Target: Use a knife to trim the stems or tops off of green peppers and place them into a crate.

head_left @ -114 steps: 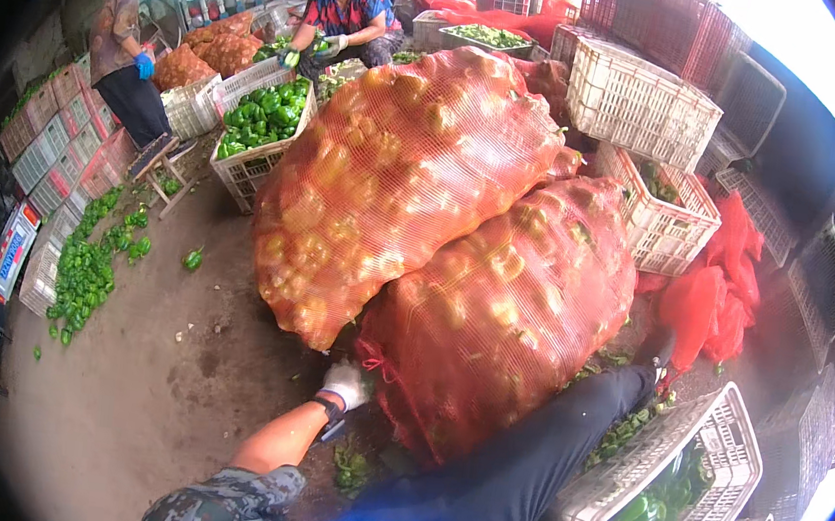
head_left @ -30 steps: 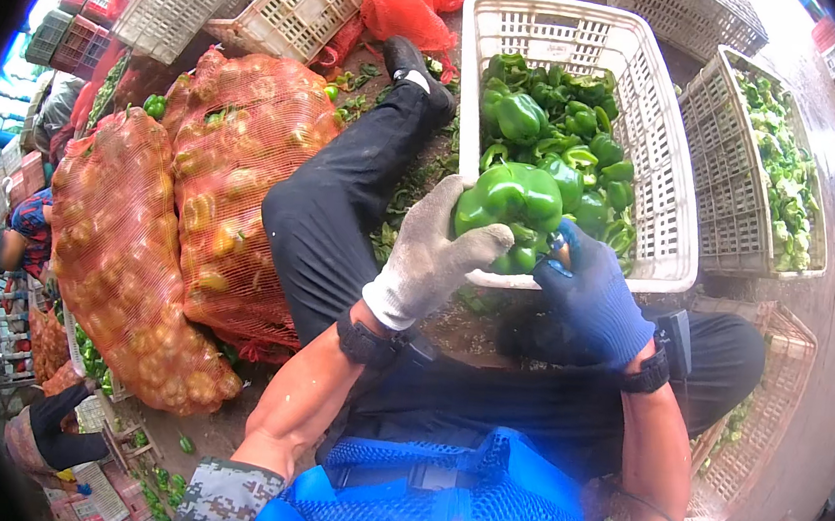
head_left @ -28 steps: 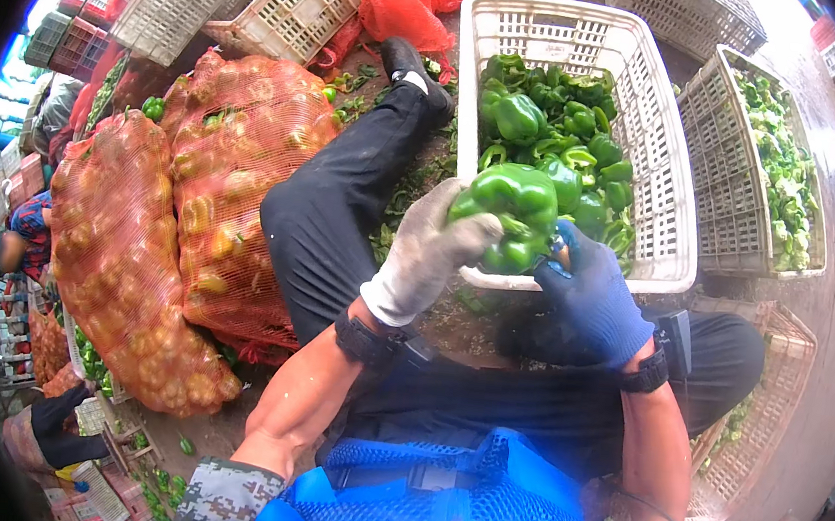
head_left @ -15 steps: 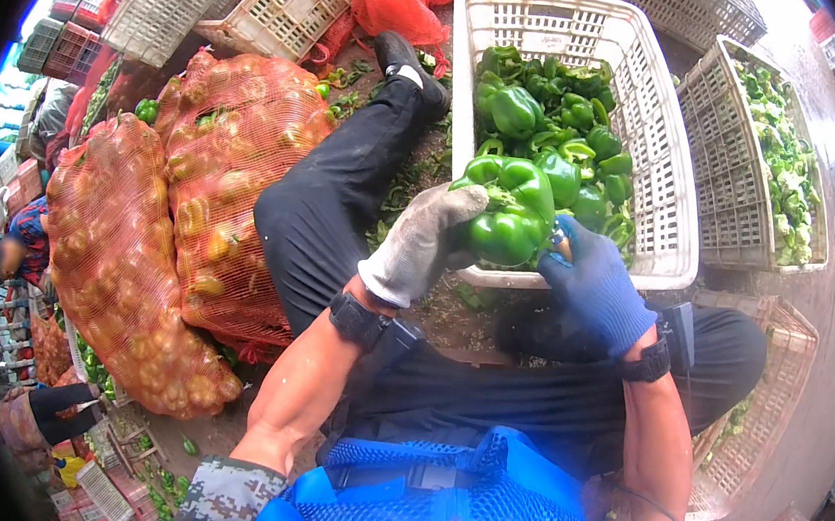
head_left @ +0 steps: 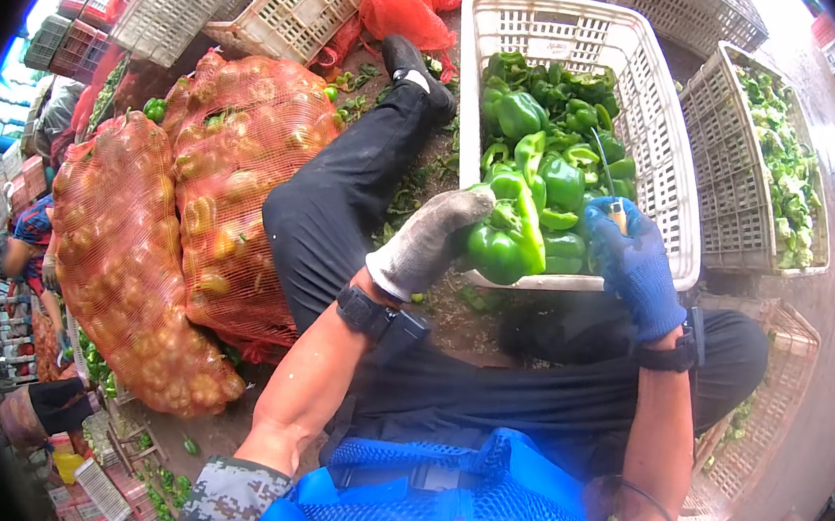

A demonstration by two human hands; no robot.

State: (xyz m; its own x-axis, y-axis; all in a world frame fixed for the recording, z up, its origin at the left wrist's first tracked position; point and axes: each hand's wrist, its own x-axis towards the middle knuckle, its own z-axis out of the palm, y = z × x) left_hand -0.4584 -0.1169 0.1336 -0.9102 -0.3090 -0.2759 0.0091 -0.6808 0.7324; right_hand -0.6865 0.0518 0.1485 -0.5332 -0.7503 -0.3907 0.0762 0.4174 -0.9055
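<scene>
the left hand (head_left: 427, 244) held a green pepper (head_left: 503, 244) over the crate (head_left: 666, 154); the right hand (head_left: 633, 266) gripped a knife (head_left: 608, 179).

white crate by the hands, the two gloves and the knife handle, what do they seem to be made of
White crate: probably moulded plastic, fairly smooth, with regular slots in its walls.
Left glove: likely knitted fabric, matte, whitish and soiled.
Blue right glove: apparently knitted too, given its fine texture.
Knife handle: tan, so maybe wood; partly hidden, plastic possible.
</scene>
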